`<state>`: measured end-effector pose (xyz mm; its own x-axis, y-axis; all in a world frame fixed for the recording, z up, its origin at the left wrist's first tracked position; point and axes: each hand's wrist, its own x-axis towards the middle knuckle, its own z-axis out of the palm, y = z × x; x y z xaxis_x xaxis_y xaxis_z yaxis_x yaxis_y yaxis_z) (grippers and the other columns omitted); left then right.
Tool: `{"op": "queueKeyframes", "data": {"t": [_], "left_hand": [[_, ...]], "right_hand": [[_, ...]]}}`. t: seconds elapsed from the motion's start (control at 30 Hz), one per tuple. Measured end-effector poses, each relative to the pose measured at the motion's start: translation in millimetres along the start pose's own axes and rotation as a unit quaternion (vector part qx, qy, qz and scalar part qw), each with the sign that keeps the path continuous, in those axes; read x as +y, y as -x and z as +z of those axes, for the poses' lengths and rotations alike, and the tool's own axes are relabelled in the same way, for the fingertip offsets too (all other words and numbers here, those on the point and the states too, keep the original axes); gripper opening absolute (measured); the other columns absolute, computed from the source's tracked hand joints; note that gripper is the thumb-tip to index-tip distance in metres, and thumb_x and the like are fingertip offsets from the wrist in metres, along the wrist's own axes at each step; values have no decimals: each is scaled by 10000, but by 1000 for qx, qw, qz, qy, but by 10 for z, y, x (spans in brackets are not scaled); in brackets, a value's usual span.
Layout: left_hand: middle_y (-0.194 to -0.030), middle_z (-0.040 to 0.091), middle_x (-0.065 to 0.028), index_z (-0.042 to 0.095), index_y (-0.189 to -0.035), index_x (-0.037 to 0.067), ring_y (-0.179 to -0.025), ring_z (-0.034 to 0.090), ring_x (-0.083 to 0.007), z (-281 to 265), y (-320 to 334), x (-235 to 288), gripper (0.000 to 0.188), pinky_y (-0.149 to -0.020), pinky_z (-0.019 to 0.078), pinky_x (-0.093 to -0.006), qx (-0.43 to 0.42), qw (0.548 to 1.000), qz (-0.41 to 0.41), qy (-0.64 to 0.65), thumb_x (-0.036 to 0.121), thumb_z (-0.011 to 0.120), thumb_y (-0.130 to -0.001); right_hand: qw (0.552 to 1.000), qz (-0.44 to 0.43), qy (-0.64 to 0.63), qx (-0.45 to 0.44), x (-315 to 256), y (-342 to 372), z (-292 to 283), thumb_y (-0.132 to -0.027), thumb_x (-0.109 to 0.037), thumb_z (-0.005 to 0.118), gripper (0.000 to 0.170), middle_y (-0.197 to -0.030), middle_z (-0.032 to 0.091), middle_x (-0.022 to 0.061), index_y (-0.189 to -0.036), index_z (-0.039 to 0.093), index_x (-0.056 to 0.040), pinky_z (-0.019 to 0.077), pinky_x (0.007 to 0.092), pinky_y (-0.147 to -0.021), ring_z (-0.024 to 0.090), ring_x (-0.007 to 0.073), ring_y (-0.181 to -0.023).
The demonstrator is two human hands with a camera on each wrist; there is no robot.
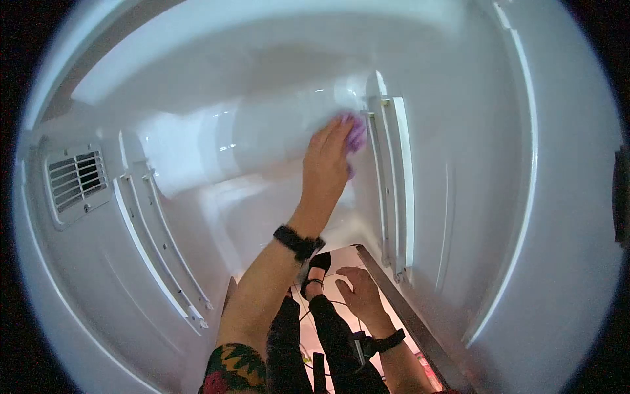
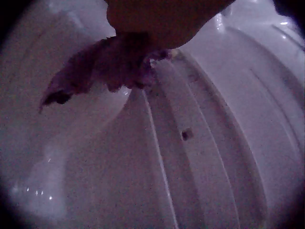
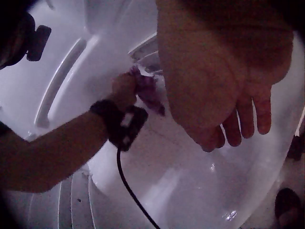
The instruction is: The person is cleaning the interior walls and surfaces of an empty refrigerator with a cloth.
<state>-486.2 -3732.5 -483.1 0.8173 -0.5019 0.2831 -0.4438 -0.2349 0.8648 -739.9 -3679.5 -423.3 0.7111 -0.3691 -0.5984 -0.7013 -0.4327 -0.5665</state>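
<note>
My left hand [image 1: 325,154] reaches into a white moulded interior that looks like a fridge's. It grips a crumpled purple cloth [image 1: 355,133] at the back wall, right beside the ridged rails [image 1: 394,177] of the right side wall. In the left wrist view, part of the cloth [image 2: 102,67] spreads out below the hand [image 2: 162,21], over the tops of the rails. Lower down, by the front edge, my right hand [image 1: 363,299] holds nothing, its fingers relaxed. The right wrist view shows its palm [image 3: 214,81] and loosely extended fingers.
A slotted vent [image 1: 77,178] sits in the left wall, near a second set of rails [image 1: 157,243]. A dark edge strip [image 1: 407,308] runs along the front. Beyond it are the person's legs [image 1: 335,335] and a shoe [image 1: 319,264]. A black cable [image 3: 126,183] hangs from the left wrist camera.
</note>
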Motion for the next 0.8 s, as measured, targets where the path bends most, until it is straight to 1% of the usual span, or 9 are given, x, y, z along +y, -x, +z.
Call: {"op": "queueKeyframes", "data": {"t": [0.07, 0.3, 0.37, 0.4, 0.47, 0.6, 0.67, 0.77, 0.8], "left_hand": [[-1201, 500, -105, 513, -1139, 52, -1124, 441, -319, 196, -348, -160, 385, -949, 347, -402, -18, 981, 110, -157, 76, 545, -757], [-1190, 488, -85, 533, -1088, 50, -1089, 448, -301, 25, -52, -243, 396, -884, 386, -383, -86, 944, 161, -275, 99, 603, -702], [-1142, 501, -96, 542, -1068, 46, -1007, 471, -307, -7, 116, -165, 366, -865, 386, -394, -209, 950, 48, -229, 63, 576, -704], [-1142, 501, -96, 542, -1068, 46, -1007, 471, -307, 8, 213, -156, 366, -865, 386, -394, -207, 950, 45, -230, 63, 576, -704], [-1116, 502, -118, 549, -1056, 31, -950, 475, -316, 47, 310, -108, 347, -846, 398, -400, -100, 986, -4, -131, 34, 544, -709], [-1149, 471, -136, 555, -1021, -16, -951, 465, -325, 334, 295, 8, 327, -860, 409, -378, -109, 992, -12, -70, -26, 538, -695], [-1176, 447, -155, 531, -1060, -25, -953, 462, -340, 399, 376, 35, 349, -864, 406, -380, -58, 996, 1, -69, -11, 527, -712], [-1142, 453, -156, 504, -1103, -22, -938, 466, -338, 383, 725, 111, 381, -856, 412, -376, -88, 994, 11, -69, 5, 519, -724], [-1119, 456, -156, 496, -1112, -24, -925, 471, -331, 374, 873, 206, 387, -848, 418, -374, -130, 990, -51, -22, 15, 519, -727]], "right_hand": [[1000, 13, 0, -1, 21, 0, 19, -819, -151, 543, 219, -1020, 567, 156, -997, 555, -24, 414, 391, -857, 518, 314, -992], [1000, 13, 6, 20, 237, 40, 33, -821, -168, 547, 240, -1019, 576, 147, -1008, 561, -18, 406, 389, -867, 517, 307, -994], [1000, 11, 15, 16, 196, 53, 7, -820, -165, 548, 238, -1017, 577, 148, -1009, 562, -21, 407, 388, -867, 518, 308, -991], [1000, 12, 22, 12, 168, 63, -3, -820, -163, 549, 236, -1016, 579, 148, -1010, 563, -23, 408, 387, -866, 519, 309, -989], [1000, 10, 21, -2, 171, 54, 33, -820, -162, 549, 236, -1018, 578, 149, -1012, 563, -25, 411, 388, -863, 520, 311, -988], [1000, -1, 26, -5, 162, 28, 69, -822, -163, 548, 237, -1023, 578, 147, -1017, 563, -29, 415, 390, -860, 522, 316, -986], [1000, 8, 16, 10, 234, 7, 95, -810, -164, 559, 242, -1021, 583, 146, -1007, 573, -24, 409, 383, -867, 527, 309, -987], [1000, 19, 12, 2, 234, 63, 133, -811, -166, 558, 245, -1012, 586, 145, -1011, 571, -26, 408, 384, -869, 528, 308, -985], [1000, 23, 18, -6, 226, 69, 132, -823, -167, 546, 243, -1006, 584, 145, -1025, 560, -32, 413, 393, -864, 523, 314, -983]]}}
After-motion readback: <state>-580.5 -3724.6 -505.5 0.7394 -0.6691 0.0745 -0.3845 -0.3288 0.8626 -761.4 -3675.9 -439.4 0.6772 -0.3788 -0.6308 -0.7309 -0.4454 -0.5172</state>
